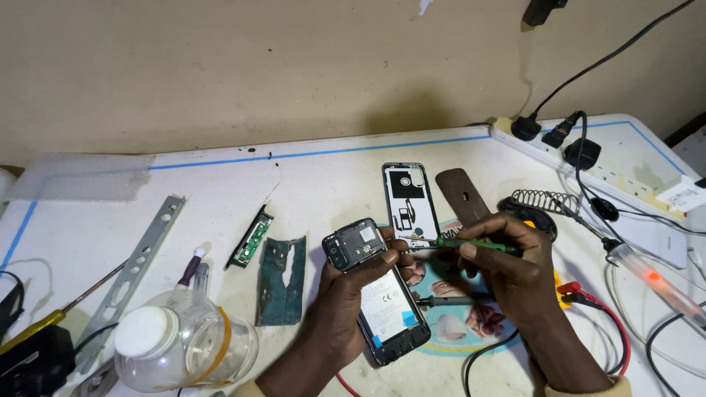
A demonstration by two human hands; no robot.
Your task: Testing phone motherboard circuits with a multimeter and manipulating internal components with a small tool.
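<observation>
While the opened phone (376, 294) is held at lower centre of the frame, its back cover is off and the battery and circuit parts are exposed. It is clamped in the grip of the left hand (346, 294), fingers curled under it and the thumb laid across its upper part. Just to the right, the grip of the right hand (507, 257) is closed on a green screwdriver (471, 245), whose tip is pointed left toward the top of the phone. Below that hand, a dark probe (445, 301) is seen lying on a round mat (448, 323). At the lower left, a clear plastic jar (180, 345) with a white lid is laid on its side on the counter (309, 184). Further up, a teal metal piece (282, 279) and a small green circuit board (252, 239) are seen left of centre, and the removed phone back (408, 202) lies at centre. At the upper right, a white power strip (596, 165) with black plugs is set along the counter's edge.
</observation>
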